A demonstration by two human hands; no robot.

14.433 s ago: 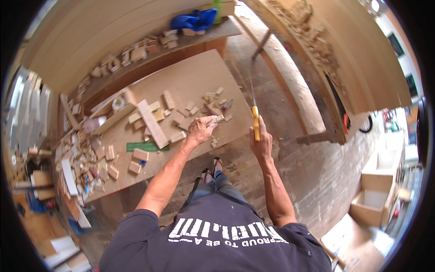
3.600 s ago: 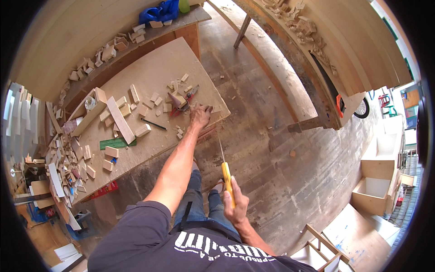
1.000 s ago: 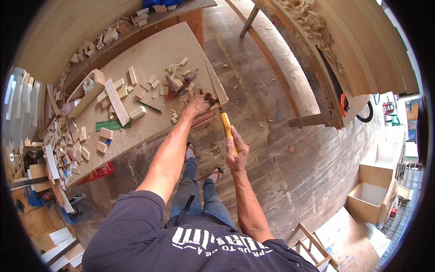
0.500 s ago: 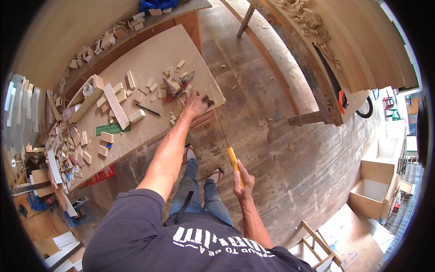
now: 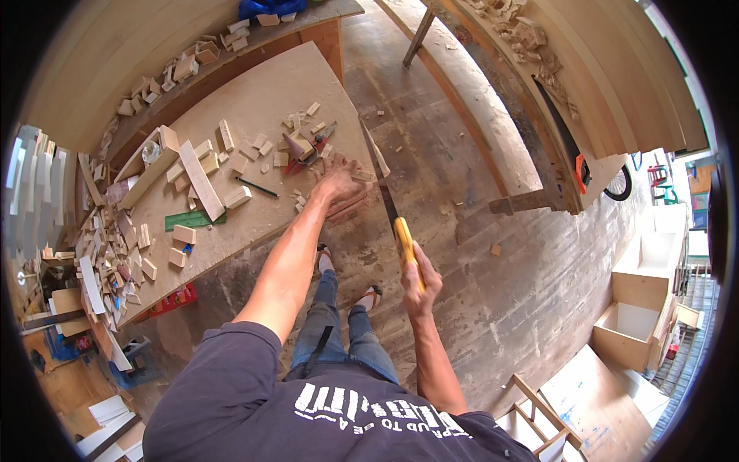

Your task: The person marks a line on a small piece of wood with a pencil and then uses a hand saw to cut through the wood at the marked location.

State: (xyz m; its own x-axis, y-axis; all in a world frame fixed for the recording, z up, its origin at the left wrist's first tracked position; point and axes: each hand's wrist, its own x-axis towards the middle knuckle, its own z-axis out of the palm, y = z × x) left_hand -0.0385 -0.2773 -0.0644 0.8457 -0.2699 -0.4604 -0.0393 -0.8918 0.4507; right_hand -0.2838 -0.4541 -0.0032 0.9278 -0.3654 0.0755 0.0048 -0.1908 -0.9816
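My right hand is wrapped round the yellow handle of a handsaw. The dark blade points away from me, crossing the near right corner of the low wooden worktable. At that corner my left hand presses down on a small wood piece, its fingers partly blurred. How the blade meets the wood is too small to make out. Just beyond my left hand lie red-handled pliers among small wood offcuts. A dark green pencil rests to the left of that hand.
Wood blocks and strips cover the table's left side, beside a green flat piece. A second wooden bench stands at the far right, with another saw on the adjoining surface. Open wooden boxes sit at right.
My right hand and the saw have moved forward, away from me, so the blade reaches farther past the table corner. My left hand has shifted slightly to the right.
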